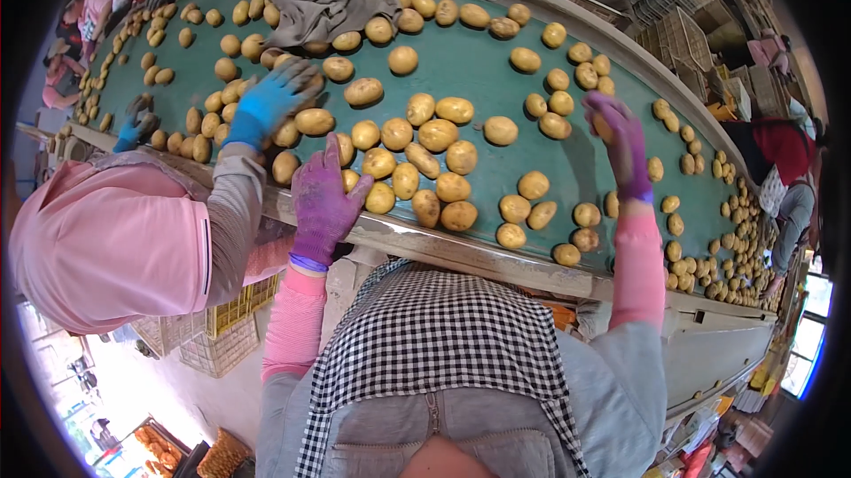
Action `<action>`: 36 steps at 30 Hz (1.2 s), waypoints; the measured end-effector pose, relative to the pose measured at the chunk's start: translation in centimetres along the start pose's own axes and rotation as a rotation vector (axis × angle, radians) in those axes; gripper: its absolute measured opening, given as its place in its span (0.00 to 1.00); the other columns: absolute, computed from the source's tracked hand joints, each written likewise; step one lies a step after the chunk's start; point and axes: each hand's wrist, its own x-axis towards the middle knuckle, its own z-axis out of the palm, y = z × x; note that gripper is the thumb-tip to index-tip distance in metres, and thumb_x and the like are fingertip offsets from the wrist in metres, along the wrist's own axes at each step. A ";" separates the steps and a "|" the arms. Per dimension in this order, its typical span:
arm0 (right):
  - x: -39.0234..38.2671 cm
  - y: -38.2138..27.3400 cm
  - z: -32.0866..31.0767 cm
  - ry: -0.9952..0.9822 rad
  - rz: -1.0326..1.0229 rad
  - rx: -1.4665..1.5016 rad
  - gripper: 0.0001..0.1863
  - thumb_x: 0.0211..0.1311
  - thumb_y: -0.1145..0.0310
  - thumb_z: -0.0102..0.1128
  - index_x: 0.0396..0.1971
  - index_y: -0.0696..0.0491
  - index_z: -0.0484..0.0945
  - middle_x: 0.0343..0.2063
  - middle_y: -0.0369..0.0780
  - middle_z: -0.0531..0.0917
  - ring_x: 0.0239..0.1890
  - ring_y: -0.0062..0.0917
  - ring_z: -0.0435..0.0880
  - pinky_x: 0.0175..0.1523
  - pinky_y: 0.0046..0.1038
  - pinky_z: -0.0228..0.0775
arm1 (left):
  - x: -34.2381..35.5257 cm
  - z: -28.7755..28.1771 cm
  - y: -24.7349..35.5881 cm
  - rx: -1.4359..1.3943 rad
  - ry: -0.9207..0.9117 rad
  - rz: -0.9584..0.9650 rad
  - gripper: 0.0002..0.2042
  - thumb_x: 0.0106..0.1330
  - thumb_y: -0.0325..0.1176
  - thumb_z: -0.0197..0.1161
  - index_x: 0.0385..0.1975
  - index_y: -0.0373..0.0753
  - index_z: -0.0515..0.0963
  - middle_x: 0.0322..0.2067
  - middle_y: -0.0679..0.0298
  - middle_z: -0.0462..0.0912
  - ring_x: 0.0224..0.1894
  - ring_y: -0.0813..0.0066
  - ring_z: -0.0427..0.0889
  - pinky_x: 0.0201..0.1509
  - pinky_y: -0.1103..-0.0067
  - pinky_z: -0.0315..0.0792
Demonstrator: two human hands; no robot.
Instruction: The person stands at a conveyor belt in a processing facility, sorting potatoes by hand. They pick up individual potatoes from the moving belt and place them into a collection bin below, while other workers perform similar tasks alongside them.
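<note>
Many potatoes (438, 135) lie on a green conveyor belt (479, 62) in front of me. My left hand (324, 203), in a purple glove, is at the belt's near edge with its fingers stretched out and apart. It is beside a cluster of potatoes and holds none that I can see. To the right, over the belt, my right hand (622, 146) in a matching glove is closed around a potato (604, 129), mostly covered by the fingers.
At my left, a person in a pink top reaches over the belt with a blue glove (270, 101). Across the belt, another person's gloved hand rests by a grey cloth (341, 10). More people work farther along both sides. Plastic crates (678, 39) are stacked beyond the belt's far rail.
</note>
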 end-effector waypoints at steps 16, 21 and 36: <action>-30.6 6.0 -8.6 0.066 0.066 0.847 0.21 0.68 0.51 0.70 0.44 0.56 0.85 0.34 0.48 0.85 0.30 0.36 0.82 0.30 0.30 0.73 | 4.6 8.9 24.0 -0.937 -0.323 0.451 0.30 0.66 0.37 0.71 0.68 0.35 0.76 0.62 0.47 0.82 0.64 0.50 0.81 0.71 0.62 0.72; -30.2 6.5 -9.2 0.021 0.109 0.842 0.24 0.68 0.52 0.66 0.48 0.59 0.84 0.36 0.49 0.88 0.32 0.34 0.84 0.32 0.31 0.75 | 14.4 13.3 17.3 -0.210 -0.115 0.154 0.26 0.65 0.45 0.69 0.62 0.42 0.81 0.60 0.47 0.81 0.64 0.49 0.79 0.73 0.59 0.68; -29.2 9.6 -10.4 0.092 0.248 0.940 0.51 0.62 0.45 0.65 0.82 0.46 0.55 0.66 0.48 0.79 0.39 0.28 0.83 0.37 0.28 0.74 | -2.1 11.3 40.9 -0.775 -0.268 0.953 0.22 0.75 0.37 0.65 0.66 0.37 0.77 0.59 0.53 0.82 0.65 0.56 0.79 0.71 0.65 0.73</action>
